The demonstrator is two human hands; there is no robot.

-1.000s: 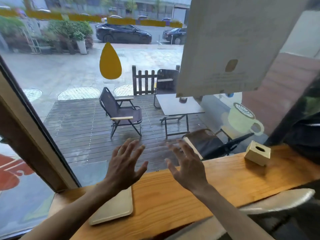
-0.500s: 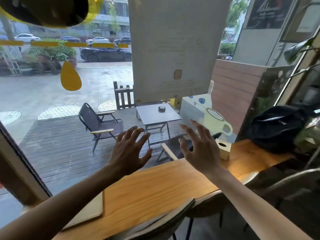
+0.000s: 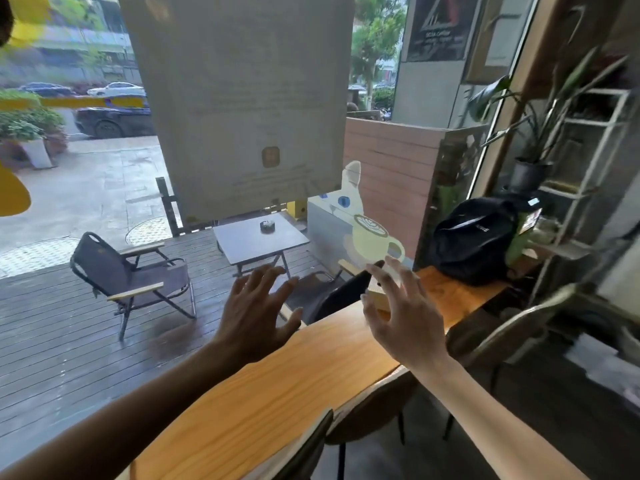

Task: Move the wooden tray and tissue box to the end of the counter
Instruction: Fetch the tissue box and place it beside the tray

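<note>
At the left of the view, the person's bare left hand [image 3: 258, 315] hovered over the window-side edge of the long, orange-brown wooden counter [image 3: 277, 386], its fingers spread wide and holding nothing. The wooden tray named in the task did not show anywhere in view, so its place could not be told.

Further right, the bare right hand [image 3: 403, 315] was raised above the same counter with its fingers likewise fanned wide and empty. Just beyond those fingers, towards the far right end of the counter, lay the small, pale wooden tissue box [image 3: 375, 295], mostly hidden behind the hand; only a corner and part of one side showed, so its long axis could not be made out. Whether the fingertips touched it was unclear.

Past the box, at the counter's far right end, sat a black fabric backpack [image 3: 476, 237].

The right hand appeared much the nearer of the two to the box, which lay ahead of its fingers, so a grasp by that hand seemed likeliest.
</note>
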